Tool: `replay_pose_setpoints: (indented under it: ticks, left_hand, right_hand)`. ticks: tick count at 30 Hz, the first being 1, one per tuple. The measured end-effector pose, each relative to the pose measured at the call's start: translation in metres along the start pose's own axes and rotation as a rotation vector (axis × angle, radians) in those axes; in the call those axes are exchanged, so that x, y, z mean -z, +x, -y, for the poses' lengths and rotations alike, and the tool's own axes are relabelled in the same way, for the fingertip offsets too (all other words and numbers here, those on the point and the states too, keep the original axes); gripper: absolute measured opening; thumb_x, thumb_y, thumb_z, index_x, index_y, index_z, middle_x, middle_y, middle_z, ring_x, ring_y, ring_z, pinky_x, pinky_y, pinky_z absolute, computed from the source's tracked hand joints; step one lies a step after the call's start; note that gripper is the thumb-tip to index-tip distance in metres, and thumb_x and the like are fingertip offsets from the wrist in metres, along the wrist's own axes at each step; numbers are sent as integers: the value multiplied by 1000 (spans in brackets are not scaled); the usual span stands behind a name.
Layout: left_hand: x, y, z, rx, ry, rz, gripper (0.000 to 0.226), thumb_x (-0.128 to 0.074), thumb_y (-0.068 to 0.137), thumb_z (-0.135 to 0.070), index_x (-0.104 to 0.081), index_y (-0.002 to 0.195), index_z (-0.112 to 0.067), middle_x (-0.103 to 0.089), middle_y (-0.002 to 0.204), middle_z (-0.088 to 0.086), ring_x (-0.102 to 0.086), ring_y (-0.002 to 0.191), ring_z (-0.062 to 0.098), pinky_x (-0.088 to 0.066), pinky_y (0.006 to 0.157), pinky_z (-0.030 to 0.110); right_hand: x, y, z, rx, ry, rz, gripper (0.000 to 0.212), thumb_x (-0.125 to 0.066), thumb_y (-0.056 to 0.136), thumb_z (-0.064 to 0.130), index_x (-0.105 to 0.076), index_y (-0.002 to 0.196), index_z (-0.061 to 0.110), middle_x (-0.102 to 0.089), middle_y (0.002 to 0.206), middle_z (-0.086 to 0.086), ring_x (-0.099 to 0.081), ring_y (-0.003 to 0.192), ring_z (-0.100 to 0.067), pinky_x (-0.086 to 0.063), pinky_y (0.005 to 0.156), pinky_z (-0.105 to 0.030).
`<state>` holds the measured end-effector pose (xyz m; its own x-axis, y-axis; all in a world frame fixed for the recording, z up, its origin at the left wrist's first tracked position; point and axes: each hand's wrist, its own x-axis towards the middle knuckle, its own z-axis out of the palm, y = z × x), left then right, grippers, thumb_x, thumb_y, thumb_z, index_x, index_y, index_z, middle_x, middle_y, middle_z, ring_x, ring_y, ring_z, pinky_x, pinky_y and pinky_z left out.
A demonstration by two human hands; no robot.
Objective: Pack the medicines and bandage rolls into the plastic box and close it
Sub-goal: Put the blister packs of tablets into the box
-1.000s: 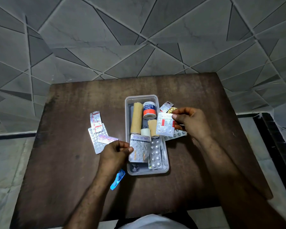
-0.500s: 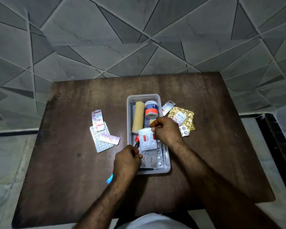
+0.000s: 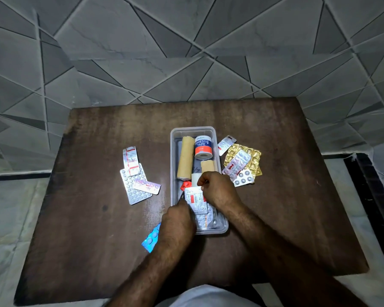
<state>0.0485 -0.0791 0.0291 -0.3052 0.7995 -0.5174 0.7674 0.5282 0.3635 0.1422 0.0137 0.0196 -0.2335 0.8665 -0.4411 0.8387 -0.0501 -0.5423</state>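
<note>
Dark wooden desk (image 3: 275, 196) carries plastic box (image 3: 217, 131) at centre; right hand (image 3: 220, 189) pinches a blister strip (image 3: 195, 199) flat over the box's near half, left hand (image 3: 177, 220) curled beside it, grip unclear, more strips loose on both sides.

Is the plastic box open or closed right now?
Open. The plastic box has no lid on; you can see the adhesive tape and long bandage roll inside.

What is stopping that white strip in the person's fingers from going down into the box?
Nothing visible. The right hand holds the white strip directly over the near end of the open plastic box, with no lid on it. The left hand is beside it; strips already inside lie flat underneath.
</note>
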Motion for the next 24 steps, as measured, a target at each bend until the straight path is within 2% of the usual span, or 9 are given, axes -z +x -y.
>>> replay_pose_setpoints:
  ticks: [5,8,10,12,14,17,20,22,24]
  left_hand:
    - [2,1,7,-45,30,-22,26,-50,93,-18,-59,117,-13,-70,112,11,-66,102,30,-49,85,32]
    - [7,3,20,-78,-145,-144,12,-59,87,-23,-65,97,-20,-75,92,6,-70,87,27,-52,75,31]
    - [17,6,30,-27,-311,-242,3,-63,85,-24,-65,84,-21,-72,77,-4,-68,72,16,-48,64,25]
    - [28,14,43,48,-414,-333,4,-65,83,-23,-66,79,-22,-68,73,-10,-64,66,6,-40,57,18]
    - [38,28,58,88,-463,-380,4,-66,83,-21,-66,79,-22,-70,75,-9,-66,69,11,-41,59,21]
    - [44,52,86,95,-339,-382,5,-68,82,-15,-70,85,-19,-74,86,4,-70,79,27,-46,69,28]
    - [46,72,104,24,-121,-321,19,-70,76,-8,-73,95,-12,-73,97,18,-68,88,38,-51,75,37]
    - [46,85,111,-45,31,-253,32,-70,71,-7,-73,102,-12,-71,103,20,-65,91,43,-53,78,42]
    - [45,95,117,-109,130,-197,39,-71,67,-14,-72,106,-18,-71,108,13,-64,93,42,-54,80,44]
  right_hand:
    - [-4,-4,-2,34,-49,7,23,-59,82,8,-73,98,19,-73,103,-4,-67,93,-22,-52,81,-27]
    - [-3,-5,-4,88,-72,25,22,-62,83,9,-73,100,18,-73,105,-3,-66,94,-20,-52,85,-27]
    - [5,-4,-5,87,-20,18,20,-62,85,9,-73,99,18,-73,104,-2,-67,89,-18,-55,85,-30]
    - [17,-1,-7,59,93,-43,18,-61,86,9,-73,97,17,-73,100,-1,-68,85,-17,-57,82,-34]
    - [33,6,-10,4,235,-116,18,-61,86,5,-73,93,16,-74,94,-4,-70,78,-20,-59,79,-36]
    - [48,22,-28,-88,294,-168,24,-62,82,3,-68,74,26,-75,85,-6,-71,69,-23,-61,72,-40]
    - [50,39,-51,-160,231,-198,23,-63,76,11,-64,63,30,-74,80,-3,-71,76,-26,-60,76,-44]
    - [48,45,-63,-193,179,-205,14,-65,77,13,-68,75,26,-75,91,-5,-70,86,-27,-57,81,-36]
    - [45,47,-70,-209,137,-220,17,-67,78,14,-71,94,16,-73,101,-9,-67,95,-29,-50,80,-29]
